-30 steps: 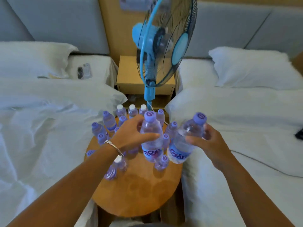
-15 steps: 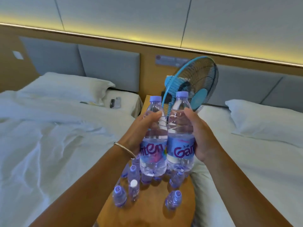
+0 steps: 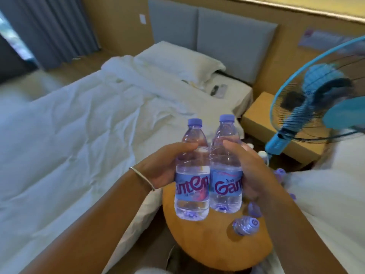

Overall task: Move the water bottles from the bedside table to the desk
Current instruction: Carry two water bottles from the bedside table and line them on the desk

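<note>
The left hand [image 3: 164, 167] wraps around the middle of one water bottle [image 3: 192, 175], thumb across the front and fingers behind, a thin bangle [image 3: 142, 178] on its wrist. The right hand [image 3: 250, 171] grips a second water bottle [image 3: 226, 167] the same way from the other side. Both bottles stand upright, side by side and touching, purple caps up and blue labels facing the camera, held in the air above the round wooden table [image 3: 207, 244]. Below them, a few more bottles [image 3: 245, 226] stand on the table near the right forearm, partly hidden by it. To the left lies a bed [image 3: 79, 125] with rumpled white sheets and a pillow [image 3: 177, 60]. To the right stands a blue fan [image 3: 316, 99], in front of a wooden bedside cabinet [image 3: 258, 113].
</note>
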